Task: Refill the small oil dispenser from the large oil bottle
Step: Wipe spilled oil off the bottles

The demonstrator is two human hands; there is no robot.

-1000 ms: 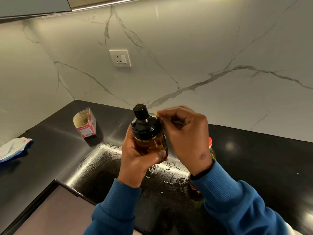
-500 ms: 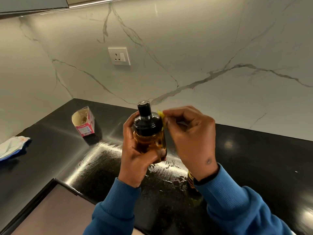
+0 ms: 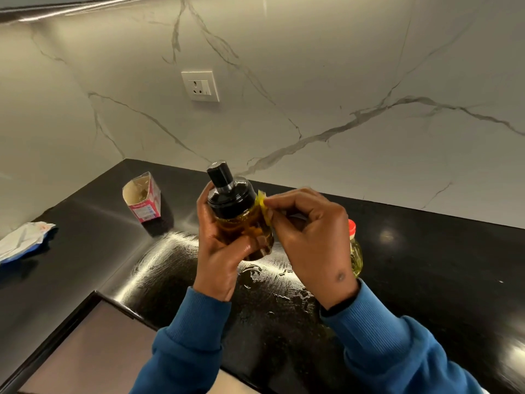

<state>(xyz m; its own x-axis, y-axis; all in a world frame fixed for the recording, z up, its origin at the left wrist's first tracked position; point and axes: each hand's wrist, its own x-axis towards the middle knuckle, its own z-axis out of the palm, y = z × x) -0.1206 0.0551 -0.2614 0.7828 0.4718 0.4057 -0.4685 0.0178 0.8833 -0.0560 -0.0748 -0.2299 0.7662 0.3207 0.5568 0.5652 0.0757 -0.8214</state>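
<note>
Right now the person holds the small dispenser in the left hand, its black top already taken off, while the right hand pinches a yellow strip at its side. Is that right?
Not quite. In the head view the black top sits on the small dispenser. The left hand holds it, and the right hand pinches the yellow strip at its side.

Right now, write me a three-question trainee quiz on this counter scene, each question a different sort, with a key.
1. True or false: the small oil dispenser has its black cap on.
2. Which hand grips the dispenser's body? A) left hand B) right hand
3. Fill in: the large oil bottle behind the right wrist has a ____ cap.

Key: 1 true; 2 A; 3 red. The right fingers pinch a yellow strip at the dispenser's side.
</note>
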